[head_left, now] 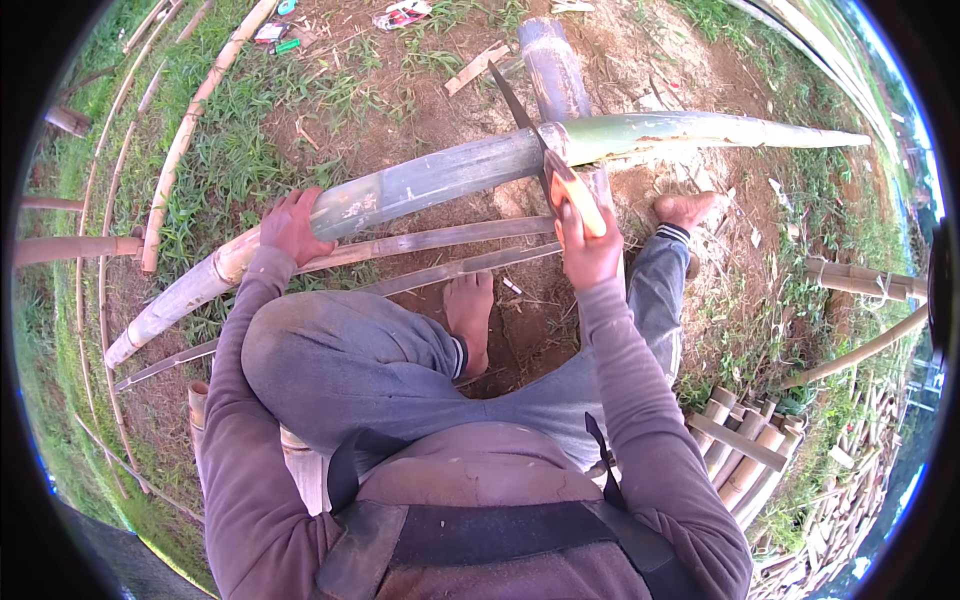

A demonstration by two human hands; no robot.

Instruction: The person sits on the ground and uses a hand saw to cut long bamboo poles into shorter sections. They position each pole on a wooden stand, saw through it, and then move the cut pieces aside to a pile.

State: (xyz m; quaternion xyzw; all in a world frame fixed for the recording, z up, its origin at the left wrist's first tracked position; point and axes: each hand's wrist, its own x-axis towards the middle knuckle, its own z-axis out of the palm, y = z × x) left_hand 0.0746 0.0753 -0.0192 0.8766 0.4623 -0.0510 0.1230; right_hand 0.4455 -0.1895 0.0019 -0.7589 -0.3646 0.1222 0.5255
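Note:
A thick green-grey bamboo pole (440, 177) lies crosswise before me, rising toward the right. My left hand (291, 226) grips it left of the middle, fingers over the top and thumb along the near side. In my right hand (592, 245) is the orange-and-black handle of a handsaw (518, 108). Its dark blade crosses the pole at a joint, the tip pointing away from me; how deep it sits in the bamboo I cannot tell. Under the pole by the saw, a short thick bamboo log (555, 75) supports it.
Two split bamboo strips (450, 238) lie behind my bare feet (468, 320). Long thin poles (200, 110) stretch along the left. Cut bamboo pieces (745, 450) are stacked at the lower right, beside a pile of scraps (835, 525). Litter (403, 14) lies on the grassy soil.

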